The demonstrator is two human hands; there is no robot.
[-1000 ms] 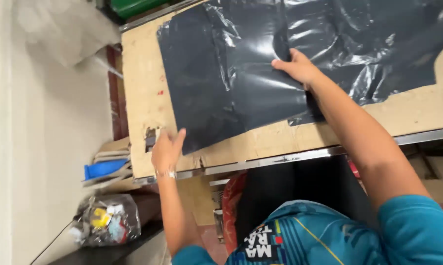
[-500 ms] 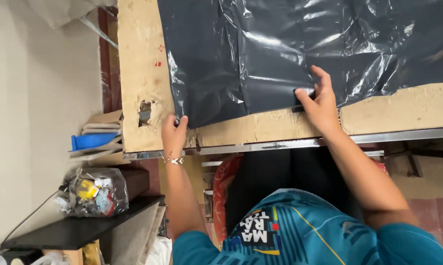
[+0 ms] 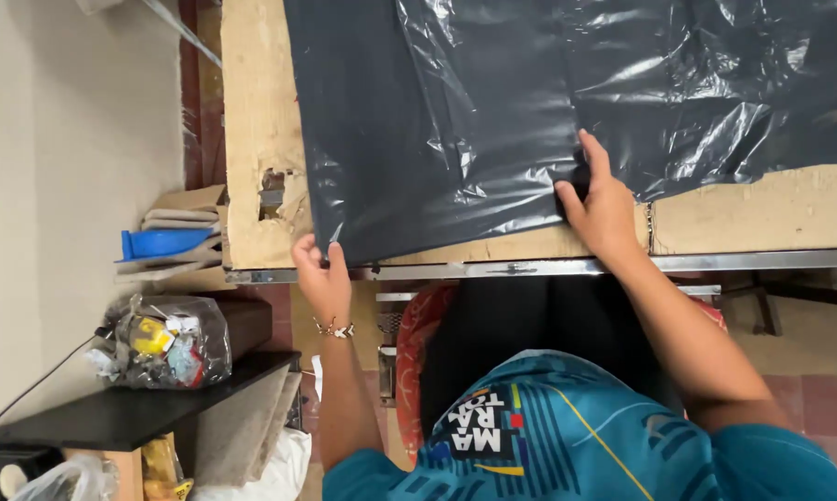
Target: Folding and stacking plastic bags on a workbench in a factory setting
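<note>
Carefully, the left hand (image 3: pixel 324 278) pinched the near corner of a black plastic sheet (image 3: pixel 530 121) at the worktable (image 3: pixel 261 139) edge, while the right hand (image 3: pixel 602 206) pressed its hem flat; even tension between both grips would keep wrinkles out.

Pale wall (image 3: pixel 57 139), red tiled floor (image 3: pixel 831 394), worn wooden table (image 3: pixel 256 139), black shelf (image 3: pixel 131 413) beside it

Your plastic sheet (image 3: pixel 548 121) lies spread on the wooden board (image 3: pixel 251 121). Your left hand (image 3: pixel 321 278) sits at its near-left corner, your right hand (image 3: pixel 599 209) on its near edge. Left of the board, a bag (image 3: pixel 163 339) rests on a shelf (image 3: pixel 140 408).
</note>
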